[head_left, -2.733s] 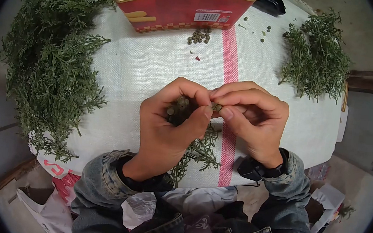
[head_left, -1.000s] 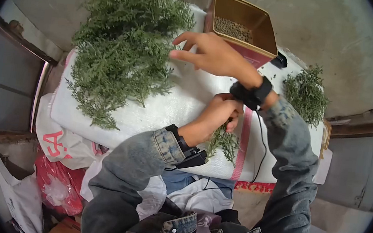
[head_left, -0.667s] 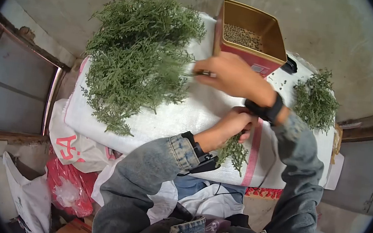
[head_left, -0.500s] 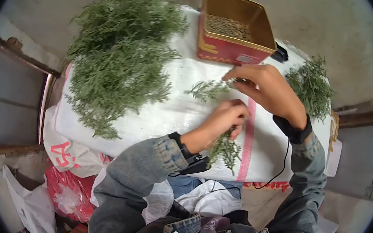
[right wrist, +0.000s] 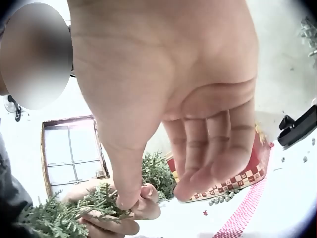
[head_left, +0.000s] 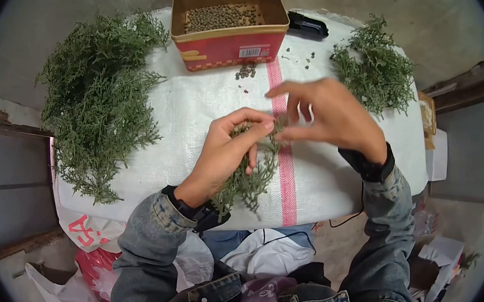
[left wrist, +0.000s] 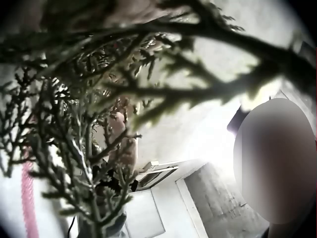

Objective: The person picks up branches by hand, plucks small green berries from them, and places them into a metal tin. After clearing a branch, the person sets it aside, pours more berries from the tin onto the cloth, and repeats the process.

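Note:
My left hand [head_left: 218, 154] pinches leafy green evergreen sprigs [head_left: 248, 188] near the middle of the white woven sack; they hang below its fingers. In the left wrist view dark sprigs [left wrist: 94, 163] fill much of the picture. Just to the right, my right hand [head_left: 337, 117] holds nothing, its thumb and fingers spread apart. The right wrist view shows that palm [right wrist: 173, 64] from inside, with the thumb tip overlapping the sprigs [right wrist: 101, 201] at the left fingers. Beyond the hands stands a red tin [head_left: 229, 45], gold inside, partly filled with small round brown-green seeds [head_left: 220, 18].
A large heap of evergreen sprigs [head_left: 100, 101] lies on the left of the white sack [head_left: 176, 162], a smaller heap [head_left: 374, 67] at the back right. Loose seeds [head_left: 245, 71] lie before the tin. A black object [head_left: 308, 26] sits beside it.
My right hand left the left hand, reached to the big heap and brought a sprig back. The sprig is now at my left hand, and the right fingers have come off it.

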Demonstrator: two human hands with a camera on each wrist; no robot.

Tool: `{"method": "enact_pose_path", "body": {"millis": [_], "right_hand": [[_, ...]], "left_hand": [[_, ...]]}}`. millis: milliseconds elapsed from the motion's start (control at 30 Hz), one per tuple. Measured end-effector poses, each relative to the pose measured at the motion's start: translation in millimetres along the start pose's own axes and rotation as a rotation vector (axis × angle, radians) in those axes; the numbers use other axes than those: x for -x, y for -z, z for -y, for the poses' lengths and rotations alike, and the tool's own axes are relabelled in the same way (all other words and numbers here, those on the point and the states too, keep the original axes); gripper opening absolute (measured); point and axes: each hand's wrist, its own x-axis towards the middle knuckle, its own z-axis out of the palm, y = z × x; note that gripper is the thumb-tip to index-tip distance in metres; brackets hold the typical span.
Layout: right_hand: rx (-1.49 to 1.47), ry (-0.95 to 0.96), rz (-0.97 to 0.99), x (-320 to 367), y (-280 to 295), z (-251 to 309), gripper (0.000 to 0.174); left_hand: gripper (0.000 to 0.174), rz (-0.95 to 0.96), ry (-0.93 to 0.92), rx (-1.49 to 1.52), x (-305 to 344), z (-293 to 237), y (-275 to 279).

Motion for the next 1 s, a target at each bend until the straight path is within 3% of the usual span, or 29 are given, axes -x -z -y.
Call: {"method": "enact_pose_path", "body": {"millis": [67, 200, 367, 467, 633, 733, 1000], "right_hand": [[0.093, 0.044, -0.082, -5, -2, -13, 0.035], [0.24, 0.014, -0.053, -17, -17, -12, 0.032], [0.163, -0.014, 0.007, -30, -5, -36, 0.028], [0.319, 0.131, -0.278, -38, -15, -75, 0.025], [0.308, 0.145, -0.387, -54, -33, -70, 0.018], [0.381, 0.014, -0.33, -62, -34, -61, 0.014], [0.505, -0.099, -0.388, -76, -51, -52, 0.016]], "left_hand": [[0.023, -0.028, 0.008, 0.043, 0, 5, -1], [0.024, -0.046, -0.034, -0.044, -3, 6, -3], [0.024, -0.14, -0.007, -0.079, -4, 3, 3], [0.026, -0.115, 0.076, -0.047, -4, -1, 0], [0.028, -0.058, 0.122, -0.074, -2, -3, -5], [0.03, -0.059, 0.115, 0.003, 0, -3, -1], [0.033, 0.014, 0.096, 0.0, -4, 4, 3]]}}
